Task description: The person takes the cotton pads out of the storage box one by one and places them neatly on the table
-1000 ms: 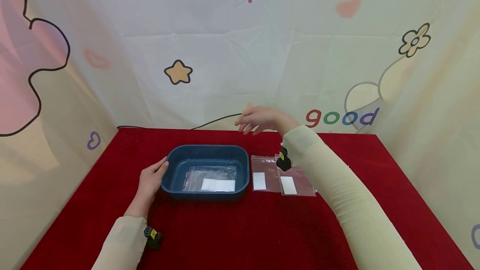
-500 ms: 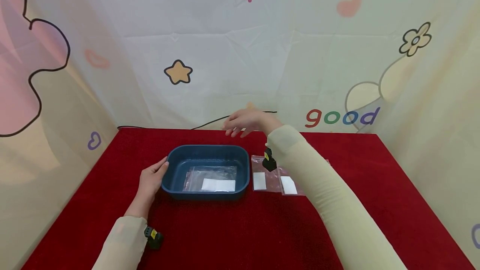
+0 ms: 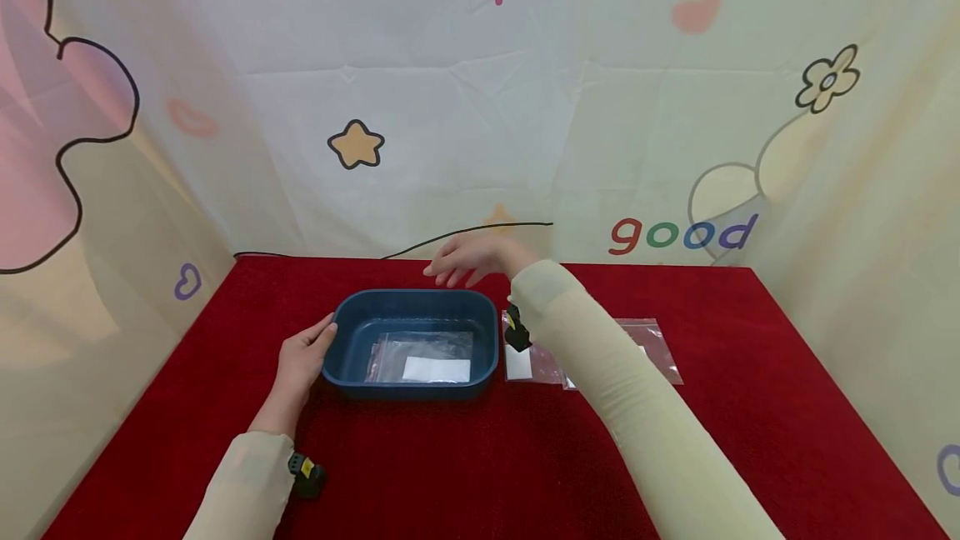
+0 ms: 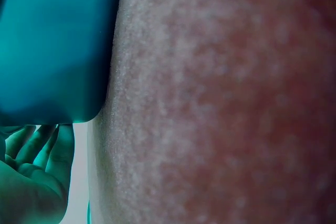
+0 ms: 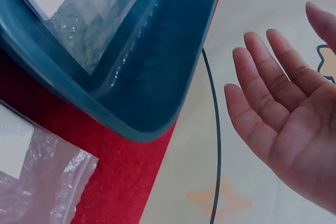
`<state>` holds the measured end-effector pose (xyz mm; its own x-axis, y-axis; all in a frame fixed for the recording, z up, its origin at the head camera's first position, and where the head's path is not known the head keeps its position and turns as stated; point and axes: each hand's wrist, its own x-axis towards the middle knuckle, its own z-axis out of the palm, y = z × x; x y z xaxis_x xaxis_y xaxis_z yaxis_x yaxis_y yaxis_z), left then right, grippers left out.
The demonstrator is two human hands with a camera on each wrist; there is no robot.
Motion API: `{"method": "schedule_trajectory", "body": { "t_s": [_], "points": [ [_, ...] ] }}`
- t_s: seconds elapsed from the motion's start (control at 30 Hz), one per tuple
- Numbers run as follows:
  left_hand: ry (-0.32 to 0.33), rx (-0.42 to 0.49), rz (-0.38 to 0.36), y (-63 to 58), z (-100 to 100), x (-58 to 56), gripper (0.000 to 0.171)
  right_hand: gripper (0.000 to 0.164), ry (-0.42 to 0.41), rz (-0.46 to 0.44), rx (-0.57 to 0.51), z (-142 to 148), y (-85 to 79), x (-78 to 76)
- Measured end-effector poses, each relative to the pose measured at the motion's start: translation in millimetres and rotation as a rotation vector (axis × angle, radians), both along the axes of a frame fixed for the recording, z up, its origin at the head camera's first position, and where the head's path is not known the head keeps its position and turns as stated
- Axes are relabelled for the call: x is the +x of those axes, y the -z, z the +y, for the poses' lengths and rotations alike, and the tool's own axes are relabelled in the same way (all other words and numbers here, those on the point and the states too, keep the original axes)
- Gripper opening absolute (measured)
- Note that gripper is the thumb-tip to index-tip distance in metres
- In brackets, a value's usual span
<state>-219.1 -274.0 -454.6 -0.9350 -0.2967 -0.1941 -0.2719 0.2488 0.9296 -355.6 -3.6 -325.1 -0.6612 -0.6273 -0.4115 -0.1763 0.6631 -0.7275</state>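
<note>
A blue plastic basin point(image 3: 412, 391) stands on the red cloth, with clear zip-lock bags point(image 3: 442, 346) lying in it, a white label panel on top. My left hand point(image 3: 300, 361) holds the basin's left rim, thumb at the edge; in the left wrist view its fingers point(image 4: 60, 153) lie against the outer wall. Just beyond the basin's back edge, my right hand point(image 3: 476, 257) hovers with nothing in it. Its fingers point(image 5: 254, 103) are spread and relaxed in the right wrist view.
Right of the basin lie more zip-lock bags with white panels, one zip-lock bag point(image 3: 517, 363) close to its wall and another zip-lock bag point(image 3: 654, 347) further right. My right sleeve point(image 3: 615, 373) partly covers them. A patterned curtain point(image 3: 450, 107) hangs behind the table.
My right hand has moved left and slightly down, toward the back of the basin. The rightmost bag now shows past the sleeve. My left hand and the basin have stayed put.
</note>
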Motion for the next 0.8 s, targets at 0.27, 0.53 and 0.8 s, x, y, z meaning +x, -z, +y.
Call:
{"method": "schedule_trajectory", "body": {
  "t_s": [0.27, 0.53, 0.8],
  "points": [
    [-0.002, -0.001, 0.002, -0.2, -0.3, 0.0, 0.049, 0.044, 0.004, -0.039, 0.031, -12.2, 8.4, 3.2],
    [-0.007, 0.000, 0.002, -1.2, -0.4, 0.2, 0.049, 0.053, 0.010, -0.094, 0.072, -24.4, 19.4, 3.6],
    [-0.005, 0.005, 0.005, 1.1, -1.1, -0.4, 0.049, 0.049, 0.033, -0.140, 0.098, -29.2, 32.9, 4.7]
  ]
}}
